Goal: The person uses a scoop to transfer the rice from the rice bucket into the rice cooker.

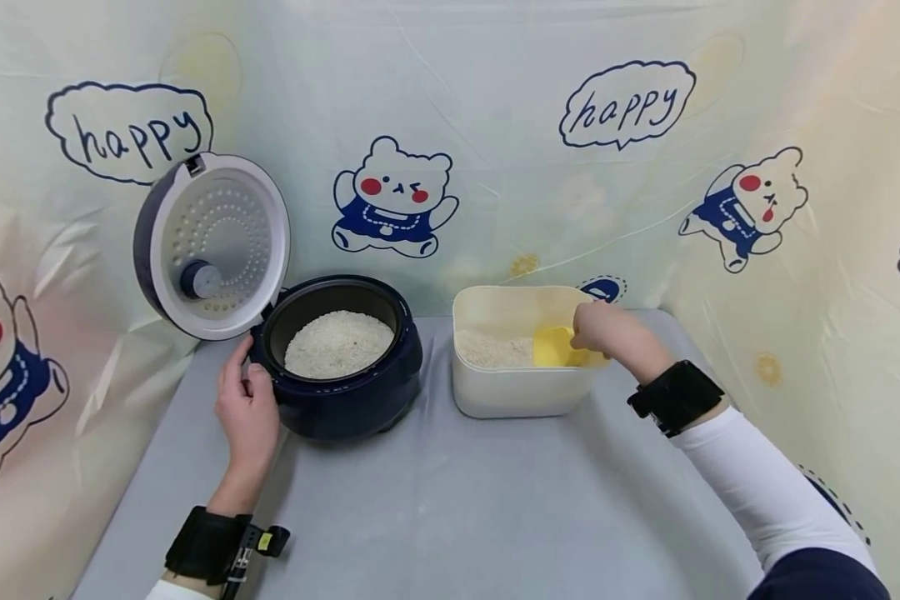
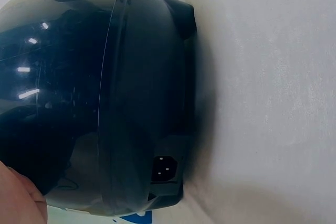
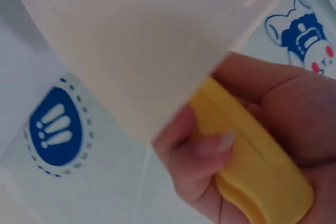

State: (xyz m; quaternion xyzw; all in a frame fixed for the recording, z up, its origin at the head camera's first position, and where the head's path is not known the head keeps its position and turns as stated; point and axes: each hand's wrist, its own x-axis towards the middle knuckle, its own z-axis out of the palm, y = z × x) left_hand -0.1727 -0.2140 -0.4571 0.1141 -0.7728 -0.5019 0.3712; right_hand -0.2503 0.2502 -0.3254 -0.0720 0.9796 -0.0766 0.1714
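Note:
A dark blue rice cooker [image 1: 348, 408] stands with its lid [image 1: 225, 242] raised to the left, and a mound of white rice [image 1: 337, 343] fills the pot inside. My left hand [image 1: 249, 408] rests its fingers against the cooker's left side near the hinge; in the left wrist view only part of the hand [image 2: 21, 198] shows at the lower left. To the right, my right hand [image 1: 615, 333] grips the handle of a yellow scoop [image 1: 555, 346] over the rim of a cream-coloured bin [image 1: 525, 392]. The scoop's head sits among the rice in the bin. Curled fingers wrap the yellow handle [image 3: 257, 166] in the right wrist view.
A grey cloth-covered table [image 1: 450, 508] lies beneath everything. Behind and at both sides hangs a pale curtain [image 1: 510, 150] printed with bears and speech bubbles. A power socket [image 2: 165, 169] is set low in the cooker's side.

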